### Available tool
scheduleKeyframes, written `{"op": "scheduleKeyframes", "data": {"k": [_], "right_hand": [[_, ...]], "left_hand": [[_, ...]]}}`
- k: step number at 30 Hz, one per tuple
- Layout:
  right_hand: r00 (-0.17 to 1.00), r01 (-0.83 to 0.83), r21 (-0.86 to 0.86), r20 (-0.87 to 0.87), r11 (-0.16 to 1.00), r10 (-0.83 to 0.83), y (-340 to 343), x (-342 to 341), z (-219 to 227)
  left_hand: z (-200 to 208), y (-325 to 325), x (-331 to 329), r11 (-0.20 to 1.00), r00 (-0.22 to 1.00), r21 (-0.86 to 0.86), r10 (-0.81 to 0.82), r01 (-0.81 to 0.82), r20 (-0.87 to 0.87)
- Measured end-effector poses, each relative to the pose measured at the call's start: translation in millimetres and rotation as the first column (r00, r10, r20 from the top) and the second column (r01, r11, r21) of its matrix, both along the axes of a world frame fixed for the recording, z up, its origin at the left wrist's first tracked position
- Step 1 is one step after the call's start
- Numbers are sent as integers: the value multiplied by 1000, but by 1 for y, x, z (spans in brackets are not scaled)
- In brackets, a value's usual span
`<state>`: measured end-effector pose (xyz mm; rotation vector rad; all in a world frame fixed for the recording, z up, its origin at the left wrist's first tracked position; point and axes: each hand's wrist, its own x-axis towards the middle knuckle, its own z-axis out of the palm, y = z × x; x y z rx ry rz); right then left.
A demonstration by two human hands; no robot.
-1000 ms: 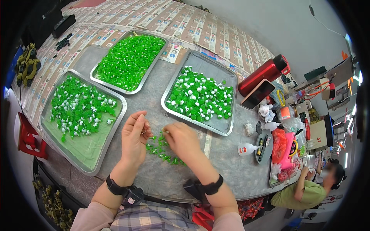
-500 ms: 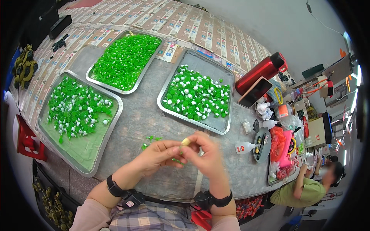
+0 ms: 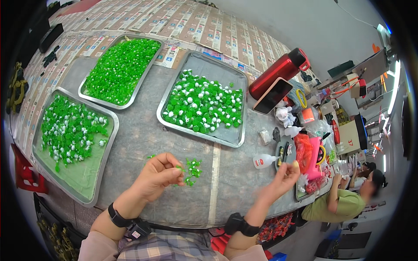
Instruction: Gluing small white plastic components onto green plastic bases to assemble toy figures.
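Note:
My left hand (image 3: 159,176) pinches a small green plastic piece (image 3: 178,168) between thumb and forefinger. Just beyond its fingertips lies a loose cluster of green pieces (image 3: 193,167) with white beads. Off to the right, my right hand (image 3: 281,179) is raised with its fingers loosely bent and apart, and I see nothing held. A pale yellow cover sits on one of its fingertips. Closest to that hand are a small white squeeze bottle (image 3: 264,162) and a grey dish (image 3: 288,150) with dark tubes.
Three metal trays hold green and white pieces: one at left (image 3: 101,185), one at back left (image 3: 126,105), one in the middle (image 3: 237,141). A red flask (image 3: 278,71) and phone (image 3: 273,95) stand at the back right. A pink basket (image 3: 314,163) and a co-worker (image 3: 339,204) are farther right.
My hands have come apart. The right hand has swung right toward the bottle and dish, while the left has drawn slightly left with the green piece. The whole view has shifted rightward.

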<state>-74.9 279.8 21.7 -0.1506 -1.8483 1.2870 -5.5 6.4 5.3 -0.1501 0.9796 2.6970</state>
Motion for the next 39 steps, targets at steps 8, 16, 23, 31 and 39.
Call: {"op": "scheduleKeyframes", "data": {"k": [8,16,23,31,39], "right_hand": [[786,-348,-123,502,930,360,20,-13,-34],[838,-478,-113,237,871,491,-54,29,40],[883,-470,27,13,882,470,-93,40,54],[798,-591,248,38,768,602,-101,45,49],[778,-614,276,54,740,625,-101,43,48]], "left_hand": [[6,-3,1,988,993,-114,-99,106,61],[0,-6,3,995,994,-32,-91,93,68],[0,-8,3,995,991,34,-93,90,98],[1,-8,3,996,992,52,-84,79,96],[1,-8,2,995,993,56,-85,80,86]]}}
